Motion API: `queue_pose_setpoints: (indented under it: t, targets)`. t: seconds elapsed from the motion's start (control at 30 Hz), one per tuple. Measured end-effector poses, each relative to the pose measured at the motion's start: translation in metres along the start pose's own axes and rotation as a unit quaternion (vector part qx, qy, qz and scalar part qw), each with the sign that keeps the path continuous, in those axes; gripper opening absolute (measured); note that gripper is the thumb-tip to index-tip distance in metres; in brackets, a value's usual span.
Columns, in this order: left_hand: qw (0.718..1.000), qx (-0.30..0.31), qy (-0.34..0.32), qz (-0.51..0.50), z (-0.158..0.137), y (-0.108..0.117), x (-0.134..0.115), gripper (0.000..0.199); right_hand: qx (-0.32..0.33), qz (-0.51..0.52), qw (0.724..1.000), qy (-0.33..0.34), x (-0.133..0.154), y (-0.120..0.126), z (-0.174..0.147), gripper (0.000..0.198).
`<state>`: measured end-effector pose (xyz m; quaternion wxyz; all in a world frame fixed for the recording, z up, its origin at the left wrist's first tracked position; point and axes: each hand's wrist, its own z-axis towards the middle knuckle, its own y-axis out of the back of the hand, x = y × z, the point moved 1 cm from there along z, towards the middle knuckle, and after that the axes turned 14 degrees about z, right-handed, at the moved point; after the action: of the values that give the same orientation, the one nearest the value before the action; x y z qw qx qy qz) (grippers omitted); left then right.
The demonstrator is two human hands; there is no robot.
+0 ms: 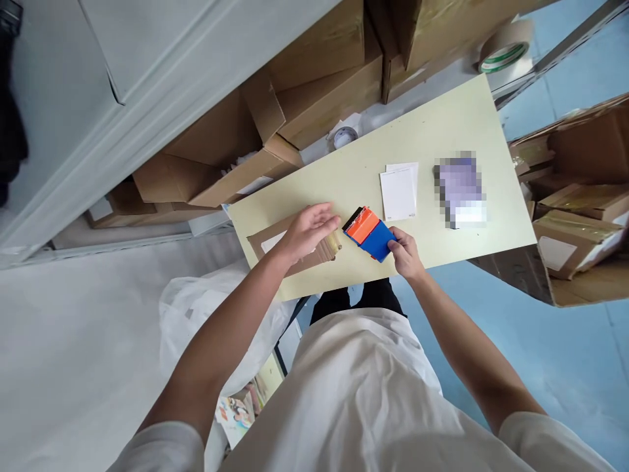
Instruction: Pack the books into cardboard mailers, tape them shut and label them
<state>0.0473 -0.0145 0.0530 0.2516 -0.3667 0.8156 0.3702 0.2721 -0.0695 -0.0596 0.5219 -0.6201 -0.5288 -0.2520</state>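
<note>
My right hand [405, 254] grips the near end of a blue and orange tape dispenser [378, 240] with a black toothed edge, held over the cream table [442, 124]. To the left, my left hand [312, 231] hovers with its fingers stretched out and thumb apart, holding nothing. Beneath it lies a flat brown cardboard package [304, 262] with a white label, partly hidden by the hand and forearm. White paper slips [399, 193] rest on the table beyond the dispenser. A purple pixelated item [460, 187] lies farther right.
Open cardboard boxes [324, 98] line the table's far side, with a tape roll [344, 136] beside them. Another tape roll [506, 49] sits at the upper right. A large carton [584, 141] holding boxes stands right; a white plastic bag [196, 308] hangs left.
</note>
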Motion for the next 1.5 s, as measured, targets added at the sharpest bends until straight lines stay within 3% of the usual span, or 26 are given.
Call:
queue_pose_setpoints:
  t: [0.07, 0.13, 0.33, 0.5, 0.6, 0.7, 0.77, 0.83, 0.97, 1.07, 1.2, 1.27, 1.37, 1.5]
  targets:
    - [0.996, 0.058, 0.05, -0.043, 0.008, -0.003, -0.009, 0.058, 0.003, 0.007, 1.0, -0.001, -0.001, 0.001, -0.001, 0.043]
    - [0.995, 0.07, 0.066, -0.042, 0.015, -0.005, -0.012, 0.044, -0.003, 0.006, 1.0, 0.004, 0.0, 0.001, -0.003, 0.045]
    - [0.989, 0.032, 0.005, 0.142, 0.04, 0.001, -0.013, 0.016, -0.053, -0.006, 0.999, 0.008, 0.01, -0.009, -0.007, 0.051]
    - [0.955, 0.068, 0.031, 0.287, 0.069, 0.006, -0.021, 0.012, -0.148, -0.005, 0.984, -0.101, 0.015, -0.021, 0.002, 0.058]
    - [0.934, 0.115, 0.089, 0.328, 0.081, 0.003, -0.022, 0.012, -0.167, 0.011, 0.973, -0.162, 0.011, -0.022, 0.001, 0.058]
    - [0.904, 0.108, 0.098, 0.403, 0.092, 0.001, -0.018, 0.013, -0.179, 0.035, 0.96, -0.21, -0.004, -0.014, -0.015, 0.056]
    - [0.874, 0.094, 0.083, 0.47, 0.1, 0.001, -0.013, 0.015, -0.186, 0.063, 0.952, -0.236, -0.019, -0.009, -0.03, 0.053]
    - [0.824, 0.101, 0.068, 0.553, 0.109, 0.0, -0.008, 0.016, -0.184, 0.099, 0.942, -0.263, -0.035, -0.009, -0.045, 0.049]
    - [0.683, 0.163, 0.04, 0.711, 0.119, -0.009, -0.002, 0.014, -0.169, 0.152, 0.926, -0.303, -0.06, -0.025, -0.059, 0.044]
    - [0.598, 0.187, 0.031, 0.779, 0.115, -0.019, 0.0, 0.025, -0.162, 0.15, 0.921, -0.322, -0.068, -0.037, -0.057, 0.045]
    - [0.54, 0.164, 0.009, 0.825, 0.105, -0.03, 0.005, 0.039, -0.168, 0.154, 0.918, -0.324, -0.076, -0.045, -0.052, 0.045]
    - [0.539, 0.156, -0.011, 0.828, 0.102, -0.032, 0.011, 0.037, -0.173, 0.166, 0.921, -0.308, -0.079, -0.048, -0.051, 0.044]
    - [0.566, 0.143, -0.046, 0.81, 0.1, -0.03, 0.02, 0.036, -0.173, 0.18, 0.926, -0.283, -0.083, -0.052, -0.049, 0.044]
    - [0.603, 0.121, -0.12, 0.779, 0.088, -0.015, 0.024, 0.054, -0.165, 0.182, 0.928, -0.281, -0.085, -0.058, -0.05, 0.044]
